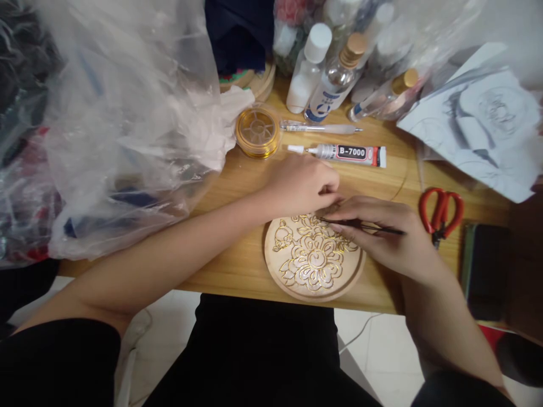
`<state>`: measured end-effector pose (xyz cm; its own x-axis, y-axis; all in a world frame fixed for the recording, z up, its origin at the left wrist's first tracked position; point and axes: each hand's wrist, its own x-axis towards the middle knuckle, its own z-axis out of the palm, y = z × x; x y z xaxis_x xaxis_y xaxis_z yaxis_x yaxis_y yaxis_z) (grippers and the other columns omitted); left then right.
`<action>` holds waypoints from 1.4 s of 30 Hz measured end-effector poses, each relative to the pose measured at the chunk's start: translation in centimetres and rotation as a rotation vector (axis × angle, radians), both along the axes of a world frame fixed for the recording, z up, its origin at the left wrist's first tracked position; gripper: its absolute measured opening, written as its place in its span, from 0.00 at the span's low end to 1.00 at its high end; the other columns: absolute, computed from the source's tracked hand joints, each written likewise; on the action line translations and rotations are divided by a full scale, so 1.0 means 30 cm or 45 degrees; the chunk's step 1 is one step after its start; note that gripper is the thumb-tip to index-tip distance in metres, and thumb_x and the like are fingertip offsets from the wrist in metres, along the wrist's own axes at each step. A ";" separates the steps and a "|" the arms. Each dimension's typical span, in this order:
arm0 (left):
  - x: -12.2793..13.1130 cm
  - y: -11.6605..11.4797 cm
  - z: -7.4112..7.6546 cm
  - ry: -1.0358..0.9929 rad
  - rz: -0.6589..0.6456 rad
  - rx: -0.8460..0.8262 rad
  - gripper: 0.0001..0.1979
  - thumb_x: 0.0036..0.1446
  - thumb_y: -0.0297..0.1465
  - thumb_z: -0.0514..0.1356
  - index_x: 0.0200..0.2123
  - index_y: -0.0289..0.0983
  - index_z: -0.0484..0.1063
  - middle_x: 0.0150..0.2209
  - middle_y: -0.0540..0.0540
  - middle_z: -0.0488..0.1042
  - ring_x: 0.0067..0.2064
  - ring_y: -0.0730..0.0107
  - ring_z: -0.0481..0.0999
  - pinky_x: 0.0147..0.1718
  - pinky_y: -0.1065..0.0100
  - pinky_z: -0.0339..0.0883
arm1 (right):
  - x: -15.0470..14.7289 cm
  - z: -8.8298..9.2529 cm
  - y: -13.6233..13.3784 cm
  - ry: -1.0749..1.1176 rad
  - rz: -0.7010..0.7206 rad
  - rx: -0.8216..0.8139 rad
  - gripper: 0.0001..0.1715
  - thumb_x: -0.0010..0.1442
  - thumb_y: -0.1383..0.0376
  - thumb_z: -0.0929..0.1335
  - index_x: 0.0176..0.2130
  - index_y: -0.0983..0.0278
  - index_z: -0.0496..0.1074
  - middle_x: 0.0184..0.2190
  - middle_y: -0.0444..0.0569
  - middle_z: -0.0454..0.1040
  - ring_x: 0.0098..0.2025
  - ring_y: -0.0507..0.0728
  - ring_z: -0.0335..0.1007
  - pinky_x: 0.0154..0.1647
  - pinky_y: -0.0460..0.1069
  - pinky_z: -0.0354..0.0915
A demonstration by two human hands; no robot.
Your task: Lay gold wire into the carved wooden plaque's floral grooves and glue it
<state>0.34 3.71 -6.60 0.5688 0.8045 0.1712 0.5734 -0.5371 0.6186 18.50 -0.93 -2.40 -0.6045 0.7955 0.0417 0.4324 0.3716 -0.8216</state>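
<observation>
A round wooden plate (275, 277) lies at the table's front edge, with a flower pattern (317, 259) outlined in gold wire on it. My right hand (379, 229) is closed on dark tweezers (388, 229), their tip at the plate's upper part. Curled over the plate's far edge, my left hand (303, 183) has its fingers pressed together near the tweezer tip; what they hold, if anything, is hidden. Behind my left hand sits a spool of gold wire (257, 131). A thin strand of wire (401, 183) arcs over the table right of the hands.
A B-7000 glue tube (352, 154) and a pen (320, 128) lie behind the hands, with bottles (333, 85) beyond. Red-handled pliers (440, 215) and a dark phone (486, 271) are at the right, below paper drawings (479, 118). Plastic bags (127, 124) fill the left.
</observation>
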 end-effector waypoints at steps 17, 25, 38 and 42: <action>-0.002 -0.002 0.003 -0.022 -0.012 -0.014 0.11 0.53 0.34 0.62 0.21 0.36 0.74 0.21 0.52 0.71 0.25 0.77 0.67 0.27 0.68 0.52 | -0.004 0.002 0.006 0.032 -0.015 -0.035 0.07 0.58 0.68 0.70 0.38 0.62 0.77 0.36 0.50 0.80 0.40 0.55 0.77 0.41 0.48 0.73; -0.005 -0.002 0.003 -0.011 -0.010 -0.003 0.11 0.53 0.34 0.62 0.22 0.37 0.74 0.21 0.51 0.71 0.25 0.76 0.67 0.27 0.69 0.52 | -0.005 -0.005 0.003 0.028 -0.051 -0.050 0.05 0.58 0.67 0.70 0.37 0.63 0.78 0.36 0.50 0.80 0.39 0.55 0.77 0.38 0.47 0.73; -0.004 -0.001 0.005 -0.002 -0.002 -0.020 0.10 0.52 0.34 0.63 0.22 0.37 0.75 0.21 0.52 0.71 0.25 0.75 0.66 0.26 0.68 0.51 | -0.008 -0.006 0.000 0.033 -0.075 -0.061 0.05 0.57 0.67 0.71 0.37 0.63 0.78 0.36 0.49 0.80 0.39 0.55 0.77 0.36 0.48 0.73; -0.004 -0.001 0.003 -0.019 -0.010 -0.018 0.10 0.52 0.34 0.63 0.21 0.37 0.74 0.21 0.52 0.71 0.25 0.76 0.66 0.26 0.68 0.51 | -0.010 -0.006 0.001 0.044 -0.080 -0.048 0.05 0.57 0.67 0.71 0.37 0.63 0.78 0.36 0.49 0.80 0.38 0.54 0.76 0.34 0.47 0.72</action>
<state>0.21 3.69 -6.51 0.5727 0.8023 0.1685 0.5597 -0.5328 0.6347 18.19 -0.91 -2.57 -0.5521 0.8332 0.0310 0.4252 0.3133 -0.8492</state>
